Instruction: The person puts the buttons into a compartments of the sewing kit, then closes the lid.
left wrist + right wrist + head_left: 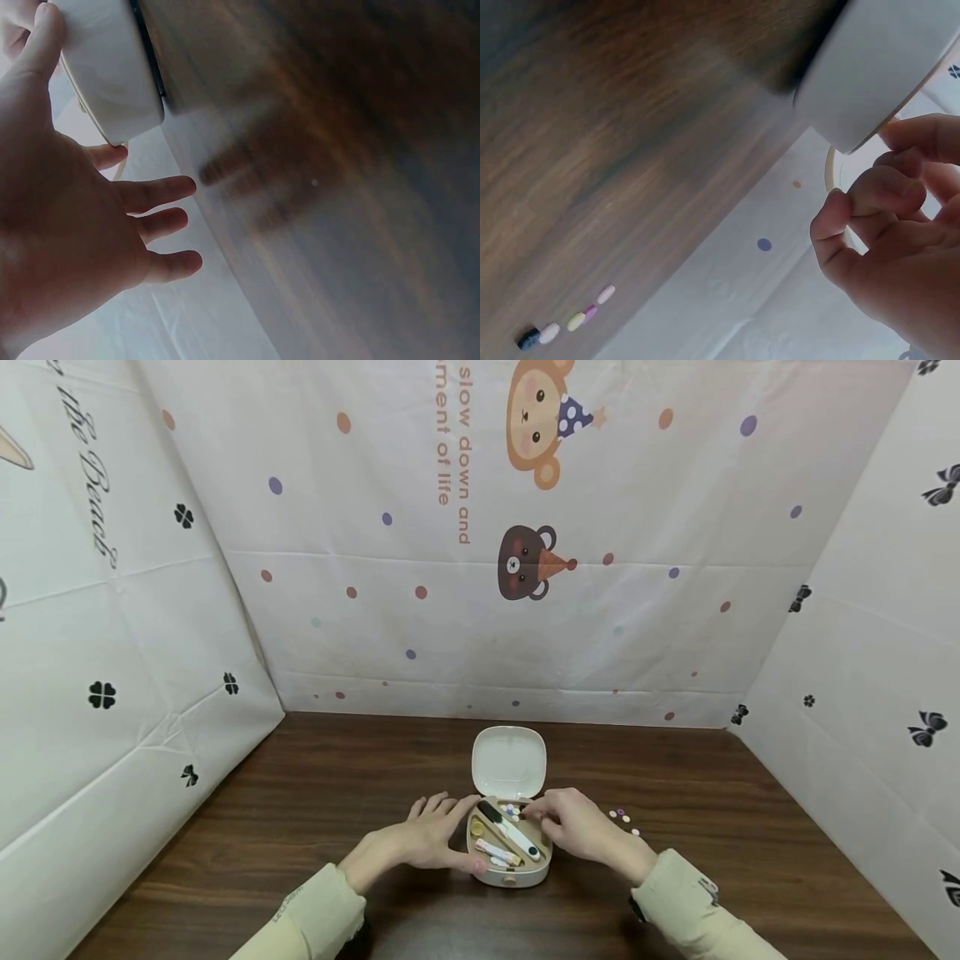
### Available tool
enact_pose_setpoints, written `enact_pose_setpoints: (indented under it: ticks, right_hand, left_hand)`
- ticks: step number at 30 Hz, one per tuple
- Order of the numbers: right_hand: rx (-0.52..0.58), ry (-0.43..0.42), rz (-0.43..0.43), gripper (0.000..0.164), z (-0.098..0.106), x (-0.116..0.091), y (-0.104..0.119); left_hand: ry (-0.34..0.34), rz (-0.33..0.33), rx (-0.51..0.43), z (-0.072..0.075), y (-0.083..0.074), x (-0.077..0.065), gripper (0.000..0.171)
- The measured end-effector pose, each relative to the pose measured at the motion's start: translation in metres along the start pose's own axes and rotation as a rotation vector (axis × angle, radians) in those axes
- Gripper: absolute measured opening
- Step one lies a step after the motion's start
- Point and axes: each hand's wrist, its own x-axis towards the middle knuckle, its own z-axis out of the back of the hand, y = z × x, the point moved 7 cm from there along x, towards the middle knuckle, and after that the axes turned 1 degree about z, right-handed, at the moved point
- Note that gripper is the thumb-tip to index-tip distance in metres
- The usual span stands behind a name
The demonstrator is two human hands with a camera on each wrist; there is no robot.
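Note:
A small white box (510, 878) stands with its lid (509, 762) raised. My left hand (429, 839) is at its left side, thumb near the front corner and index fingertip at the back rim, the other fingers spread. In the left wrist view that hand (71, 202) shows straight fingers. My right hand (576, 825) reaches over the back right compartment with bent fingers. A small dark red piece (522, 815) shows at its fingertip; I cannot tell whether it is pinched. Small button-like discs (512, 811) lie in that compartment, beside a black-and-white tool (513, 835) lying diagonally.
A white-and-yellow rolled piece (497, 852) and a gold round piece (477, 828) lie in the box's left part. Several coloured discs (620, 814) sit on the wooden table (352, 760) right of the hand. Printed cloth (315, 635) hangs behind and along both sides.

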Motion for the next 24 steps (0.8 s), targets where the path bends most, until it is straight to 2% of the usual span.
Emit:
enact_pose_setpoints:
  ticks: [6, 10, 14, 18, 24]
  right_hand:
    - [-0.033, -0.137, -0.003, 0.012, 0.02, -0.009, -0.015]
    - [-0.073, -0.177, -0.057, 0.009, 0.036, -0.021, -0.037]
    - [-0.119, -0.146, -0.171, 0.006, 0.046, -0.036, -0.065]
    - [-0.125, -0.066, -0.296, 0.006, 0.045, -0.05, -0.089]
    - [-0.106, -0.005, -0.364, 0.007, 0.04, -0.058, -0.108]
  left_hand:
    - [0.0, -0.002, -0.012, 0.0, 0.0, 0.0, 0.101]
    - [0.003, -0.003, -0.019, -0.001, 0.002, 0.001, 0.101]
    - [0.0, -0.003, -0.015, -0.001, 0.003, 0.001, 0.101]
    - [0.004, -0.004, -0.013, -0.001, 0.002, 0.001, 0.101]
    - [0.006, -0.004, -0.005, -0.001, 0.002, 0.001, 0.101]
